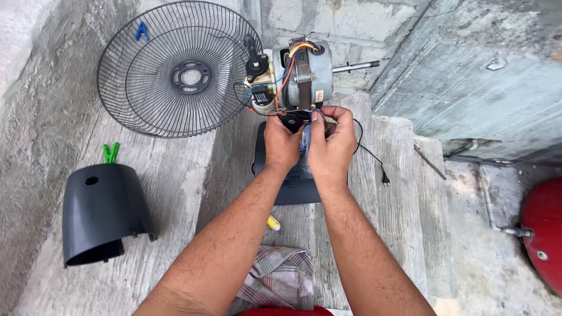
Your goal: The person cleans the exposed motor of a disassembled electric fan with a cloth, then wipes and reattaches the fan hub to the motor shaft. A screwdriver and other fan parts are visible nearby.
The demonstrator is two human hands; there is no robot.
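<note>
The exposed fan motor stands on top of its dark stand, on a rough concrete ledge. Its long axis runs level, left to right across the view: the bare metal shaft points to the right, and the back end, with a black knob and a bunch of red, yellow and blue wires, faces left.

Both hands meet just under the motor, at the neck of the stand. The left hand has its fingers curled in around something small and bluish there; what it is cannot be made out. The right hand is closed as well, thumb and fingers pinched together at the same spot, touching the left hand.

A thin black power cord loops out to the right and ends in a plug lying on the concrete. Left of the motor a round wire fan guard leans on the wall, with a blue clip on it. Further left and nearer lies the dark plastic motor cover, a green clip just behind it. Near the forearms are a yellow-handled tool and a checked cloth. A red round tank sits at the far right.
</note>
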